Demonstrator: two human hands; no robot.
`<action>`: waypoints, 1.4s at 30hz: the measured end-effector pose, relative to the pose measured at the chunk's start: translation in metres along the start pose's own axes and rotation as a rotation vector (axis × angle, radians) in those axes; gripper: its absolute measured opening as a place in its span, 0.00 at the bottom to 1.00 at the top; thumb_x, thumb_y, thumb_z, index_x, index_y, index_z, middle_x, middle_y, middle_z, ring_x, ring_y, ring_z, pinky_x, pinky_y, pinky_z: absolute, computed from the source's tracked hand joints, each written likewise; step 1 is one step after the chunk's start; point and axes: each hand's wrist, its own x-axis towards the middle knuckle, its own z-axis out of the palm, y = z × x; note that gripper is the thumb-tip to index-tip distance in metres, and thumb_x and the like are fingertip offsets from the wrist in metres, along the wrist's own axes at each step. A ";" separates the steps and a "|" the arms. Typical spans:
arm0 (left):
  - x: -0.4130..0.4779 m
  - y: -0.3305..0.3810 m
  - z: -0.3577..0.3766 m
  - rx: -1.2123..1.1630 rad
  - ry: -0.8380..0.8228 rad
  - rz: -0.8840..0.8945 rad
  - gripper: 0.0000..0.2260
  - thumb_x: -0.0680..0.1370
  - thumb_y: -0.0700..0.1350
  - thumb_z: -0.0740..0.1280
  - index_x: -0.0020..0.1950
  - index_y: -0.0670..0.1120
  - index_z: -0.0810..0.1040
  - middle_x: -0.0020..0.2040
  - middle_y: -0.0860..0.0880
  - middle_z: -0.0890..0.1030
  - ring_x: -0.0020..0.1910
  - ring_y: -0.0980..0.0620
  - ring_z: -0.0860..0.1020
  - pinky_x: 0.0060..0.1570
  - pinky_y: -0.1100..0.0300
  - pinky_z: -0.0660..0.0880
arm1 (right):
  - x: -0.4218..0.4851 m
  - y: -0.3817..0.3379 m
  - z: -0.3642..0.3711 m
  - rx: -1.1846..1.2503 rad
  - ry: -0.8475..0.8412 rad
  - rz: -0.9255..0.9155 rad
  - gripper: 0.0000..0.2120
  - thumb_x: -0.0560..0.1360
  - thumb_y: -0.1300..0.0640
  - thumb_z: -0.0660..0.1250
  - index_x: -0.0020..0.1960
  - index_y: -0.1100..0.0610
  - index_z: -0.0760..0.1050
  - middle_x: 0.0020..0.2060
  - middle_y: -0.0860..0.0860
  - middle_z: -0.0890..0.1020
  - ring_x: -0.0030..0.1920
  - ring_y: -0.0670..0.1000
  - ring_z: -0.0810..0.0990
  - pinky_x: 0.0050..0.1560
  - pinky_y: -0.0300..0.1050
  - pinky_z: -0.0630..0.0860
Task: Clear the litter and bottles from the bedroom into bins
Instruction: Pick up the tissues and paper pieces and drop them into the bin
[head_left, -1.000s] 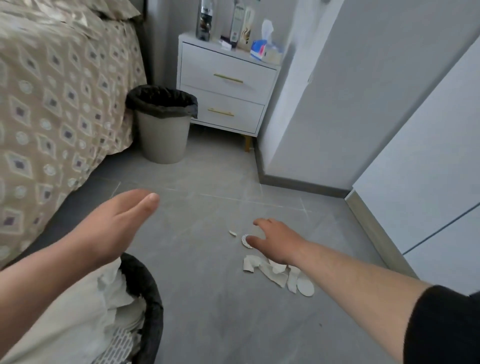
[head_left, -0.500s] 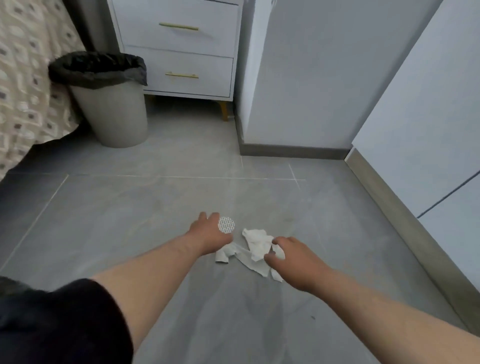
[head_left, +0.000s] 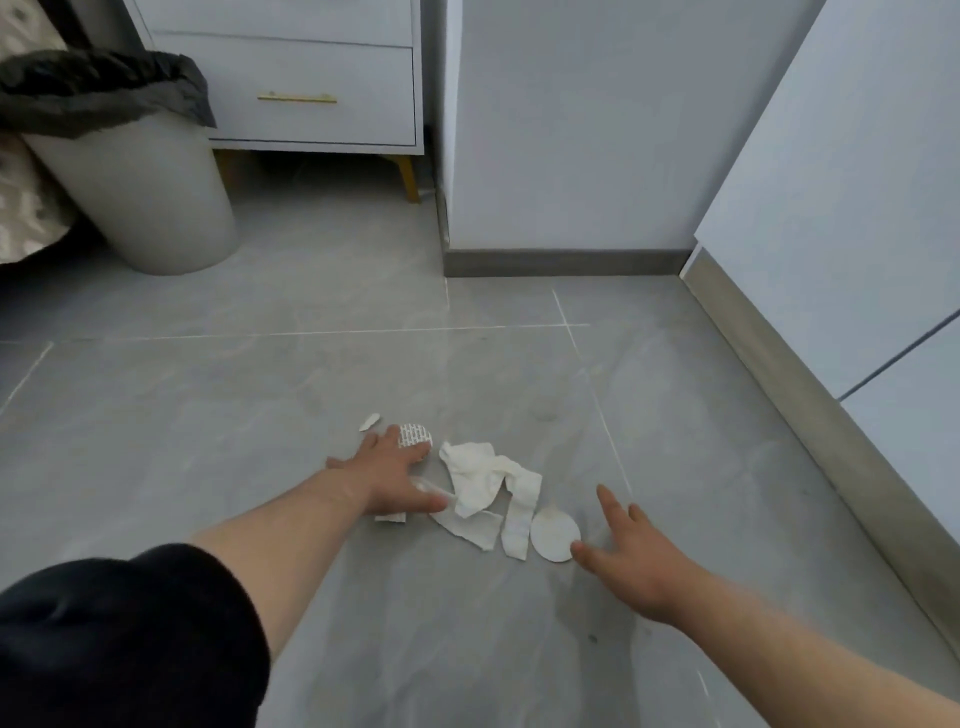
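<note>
Left hand (head_left: 389, 480) and right hand (head_left: 631, 553), grips spread, flanking paper litter (head_left: 483, 483) on floor (head_left: 208, 415), skirting (head_left: 795, 415) rightward.

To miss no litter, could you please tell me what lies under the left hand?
A printed round pad shows at the fingertips of the left hand and a white scrap peeks out beneath its heel. Anything under the palm is covered.

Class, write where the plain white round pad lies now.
In the head view the round pad lies on the floor, lower centre-right, between a paper strip and the right hand.
</note>
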 end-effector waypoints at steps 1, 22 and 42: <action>-0.005 0.006 0.006 0.041 0.003 0.025 0.43 0.64 0.71 0.66 0.76 0.63 0.53 0.79 0.51 0.44 0.78 0.47 0.43 0.70 0.34 0.52 | 0.001 -0.001 0.000 -0.005 -0.017 0.002 0.41 0.76 0.36 0.59 0.78 0.46 0.38 0.78 0.59 0.46 0.77 0.57 0.53 0.74 0.50 0.54; -0.018 -0.018 0.006 0.299 0.321 0.165 0.16 0.75 0.48 0.65 0.63 0.50 0.75 0.74 0.45 0.62 0.74 0.43 0.58 0.66 0.48 0.64 | 0.021 -0.116 0.034 -0.500 -0.136 -0.228 0.34 0.77 0.46 0.61 0.77 0.44 0.47 0.77 0.62 0.43 0.77 0.63 0.44 0.74 0.55 0.50; -0.047 -0.016 0.044 0.279 0.285 0.183 0.10 0.78 0.46 0.58 0.52 0.46 0.78 0.55 0.46 0.76 0.55 0.43 0.77 0.47 0.54 0.71 | 0.028 -0.086 0.044 -0.542 0.013 -0.334 0.21 0.76 0.55 0.63 0.69 0.50 0.68 0.65 0.56 0.69 0.65 0.60 0.70 0.63 0.49 0.69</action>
